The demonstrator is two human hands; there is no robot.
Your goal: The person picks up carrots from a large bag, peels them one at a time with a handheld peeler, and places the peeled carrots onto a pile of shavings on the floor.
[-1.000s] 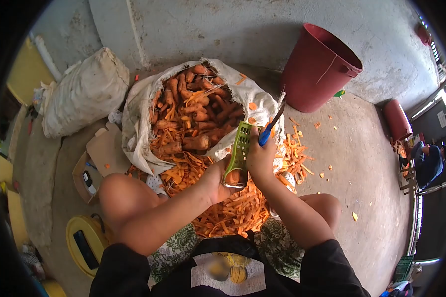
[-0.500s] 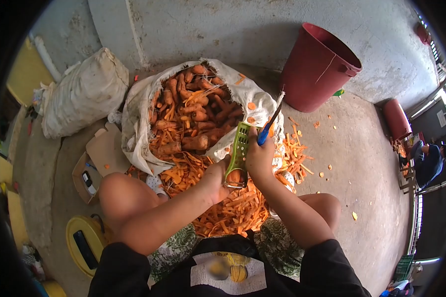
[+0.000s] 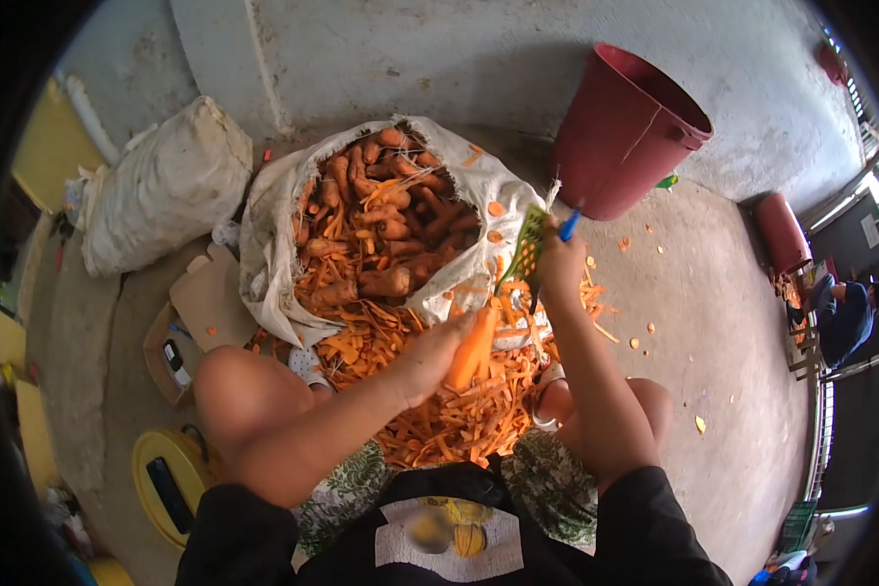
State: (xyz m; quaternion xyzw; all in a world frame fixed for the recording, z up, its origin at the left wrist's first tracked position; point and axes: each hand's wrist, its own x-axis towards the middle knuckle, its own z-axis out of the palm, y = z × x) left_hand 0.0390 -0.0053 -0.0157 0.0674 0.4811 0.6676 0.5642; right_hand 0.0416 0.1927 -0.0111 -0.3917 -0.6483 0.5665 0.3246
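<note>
My left hand [image 3: 428, 361] is closed round a peeled, bright orange carrot [image 3: 474, 347], its upper end tilted away from me. In my right hand [image 3: 561, 272] is a green perforated peeler [image 3: 525, 252], raised off the carrot. The same hand also grips a knife, whose blue handle [image 3: 569, 225] sticks up past the fingers; its dark blade is mostly hidden. Beneath both hands lies a heap of carrot peelings [image 3: 449, 425]. Just beyond, a white woven sack [image 3: 269, 249] gapes over several unpeeled carrots [image 3: 386, 281].
A red bucket [image 3: 620, 146] leans by the wall behind the sack. To the left are a full, closed sack [image 3: 171, 186], a cardboard box [image 3: 205, 298] and a yellow lid [image 3: 146, 503] with a phone [image 3: 170, 496] on it. Another person [image 3: 845, 317] sits far right.
My right hand has moved up and right, taking the green peeler off the carrot and turning the knife. My left hand keeps the carrot, now fully exposed.
</note>
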